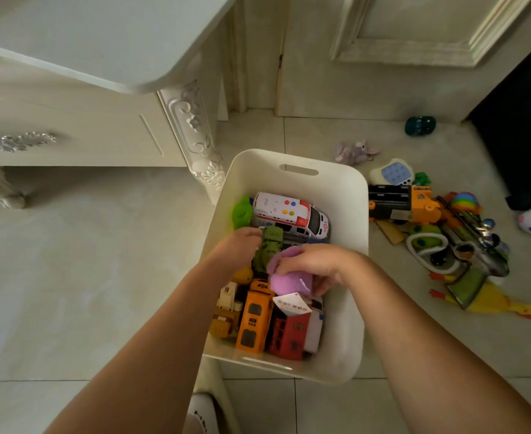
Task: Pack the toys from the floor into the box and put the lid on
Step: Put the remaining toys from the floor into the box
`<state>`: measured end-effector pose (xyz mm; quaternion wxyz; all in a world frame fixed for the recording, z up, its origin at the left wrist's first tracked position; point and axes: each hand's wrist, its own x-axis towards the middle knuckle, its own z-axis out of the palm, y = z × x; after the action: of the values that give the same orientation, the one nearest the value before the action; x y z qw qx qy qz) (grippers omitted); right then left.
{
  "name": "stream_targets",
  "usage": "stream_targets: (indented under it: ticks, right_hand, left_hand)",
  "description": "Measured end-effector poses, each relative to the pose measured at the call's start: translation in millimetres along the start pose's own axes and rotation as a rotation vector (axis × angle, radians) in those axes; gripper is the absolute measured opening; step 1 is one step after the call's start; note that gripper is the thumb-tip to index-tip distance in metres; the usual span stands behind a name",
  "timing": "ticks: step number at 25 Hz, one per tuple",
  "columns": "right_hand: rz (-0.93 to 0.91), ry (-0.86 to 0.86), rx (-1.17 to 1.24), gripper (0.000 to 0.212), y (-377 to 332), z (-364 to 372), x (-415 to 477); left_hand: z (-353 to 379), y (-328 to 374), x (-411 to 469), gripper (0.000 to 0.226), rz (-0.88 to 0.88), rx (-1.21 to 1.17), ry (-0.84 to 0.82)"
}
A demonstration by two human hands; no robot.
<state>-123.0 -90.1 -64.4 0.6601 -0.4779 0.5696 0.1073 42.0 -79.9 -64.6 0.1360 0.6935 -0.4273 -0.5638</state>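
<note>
White plastic box (348, 198) partly filled. Inside it, the left hand (242, 245) curls its grip round a green toy truck (271, 245), and the right hand (317, 264) grips a purple plush toy (289, 281). A pile of mixed toys (427, 211) lies beside it on the floor (101, 277). No lid is visible.

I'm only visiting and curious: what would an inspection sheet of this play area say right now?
surface: pale tiled floor.
job's things: white box holds toy ambulance, orange bus, red bus; rubber chicken, orange truck and other toys lie on the floor to its right; lid not seen.
clutter: nothing seen.
hands: left hand grips green toy vehicle; right hand holds purple plush toy; both inside the box.
cables: nothing seen.
surroundings: white carved dresser, panelled door.
</note>
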Motion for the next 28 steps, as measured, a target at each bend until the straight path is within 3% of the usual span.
stream_targets:
  ticks: [3,4,7,10,17,21,25,28]
  right_hand:
    - [-0.076,-0.108,-0.097,0.016,-14,30,-10]
    - [-0.095,-0.109,-0.126,0.025,-14,45,-6]
    - [-0.22,-0.012,-0.239,0.056,-4,83,12]
    - [-0.346,0.081,-0.4,0.061,3,92,14]
    - [-0.339,-0.013,-0.529,0.076,21,84,1]
    - [-0.34,0.12,-0.304,0.055,15,62,-20]
    - [-0.417,0.26,0.341,0.025,14,-4,-57]
    - [-0.437,0.624,0.645,0.025,39,-68,-74]
  left_hand:
    - [-14,10,-9,0.035,0.063,0.007,0.067]
    - [-20,11,-12,0.037,0.093,0.035,0.042]
    - [-31,10,-24,0.042,0.118,0.052,-0.024]
    - [-30,10,-32,0.039,0.066,-0.036,-0.033]
    - [-3,49,-46,0.034,0.065,-0.147,-0.038]
    - [19,75,-45,0.029,0.179,-0.259,-0.015]
    - [55,110,-40,0.02,0.265,-0.441,0.017]
    - [85,132,-26,0.018,0.315,-0.49,0.038]
